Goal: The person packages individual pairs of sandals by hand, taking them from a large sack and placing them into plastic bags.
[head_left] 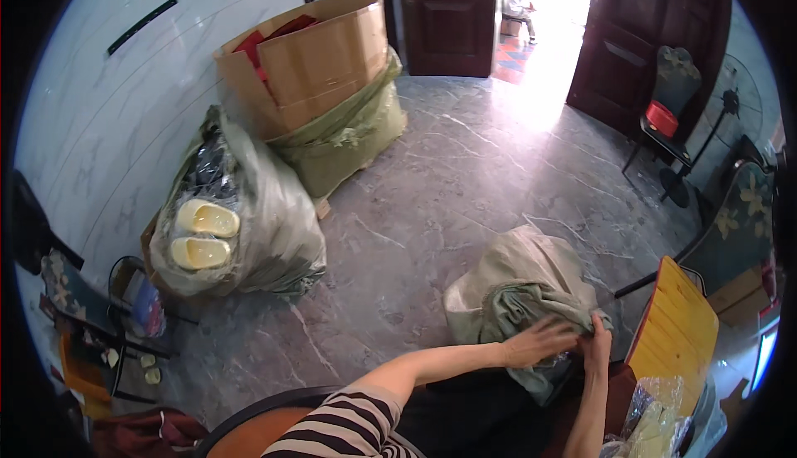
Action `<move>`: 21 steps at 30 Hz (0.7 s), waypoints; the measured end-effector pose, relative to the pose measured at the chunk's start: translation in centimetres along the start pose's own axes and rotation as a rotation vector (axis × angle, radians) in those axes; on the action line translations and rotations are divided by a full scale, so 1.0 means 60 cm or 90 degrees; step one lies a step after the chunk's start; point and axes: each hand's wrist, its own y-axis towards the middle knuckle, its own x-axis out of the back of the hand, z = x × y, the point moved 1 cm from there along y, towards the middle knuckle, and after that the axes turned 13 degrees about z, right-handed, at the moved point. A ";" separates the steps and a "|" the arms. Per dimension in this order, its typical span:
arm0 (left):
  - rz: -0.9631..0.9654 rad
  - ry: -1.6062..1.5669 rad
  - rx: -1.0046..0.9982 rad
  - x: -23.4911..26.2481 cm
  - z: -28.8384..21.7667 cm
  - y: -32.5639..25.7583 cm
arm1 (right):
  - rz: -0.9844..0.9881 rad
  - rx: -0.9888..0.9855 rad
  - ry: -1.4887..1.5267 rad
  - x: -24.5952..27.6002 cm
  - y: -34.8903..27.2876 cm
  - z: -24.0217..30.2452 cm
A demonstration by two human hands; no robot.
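Your sack stands on the floor directly in front of you, to the right of centre, its mouth turned toward your body. This position appears chosen so that both arms reach the opening without stretching, while the floor carries the weight.

Right hand: the fingers are clamped on the gathered green fabric at the near right edge of the mouth. This grip likely serves as the anchor, keeping the loose edge from dropping.

Left hand: the forearm crosses from the left, in a striped sleeve. The fingers are extended over the green fabric, near the right hand. Motion blur obscures the fingertips; you cannot tell whether they pinch the cloth or only rest against it. Working close to the anchored edge probably keeps the slack fabric under control.

Note the surroundings. A yellow wooden board stands to the right of the sack, with clear plastic wrapping by its near end, within easy reach of your right arm. The large filled bag, with pale yellow slippers at its opening, and the cardboard box stand well apart near the wall, which leaves working room around you.
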 end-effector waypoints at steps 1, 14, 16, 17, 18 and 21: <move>-0.028 0.006 0.020 -0.017 -0.006 0.005 | -0.031 -0.036 0.109 -0.017 -0.002 0.016; 0.070 -0.178 0.136 -0.040 0.180 0.091 | 0.084 0.025 -0.141 -0.019 0.064 0.033; 0.010 -0.216 0.077 -0.021 0.178 0.117 | -0.042 0.180 -0.421 0.027 0.080 0.002; 0.001 -0.297 0.171 -0.019 0.181 0.124 | -0.093 0.138 -0.496 0.046 0.089 -0.020; -0.008 -0.371 0.271 -0.014 0.185 0.125 | -0.099 0.131 -0.488 0.055 0.102 -0.042; 0.018 -0.459 0.233 0.010 0.153 0.141 | -0.164 -0.060 -0.703 0.086 0.131 -0.097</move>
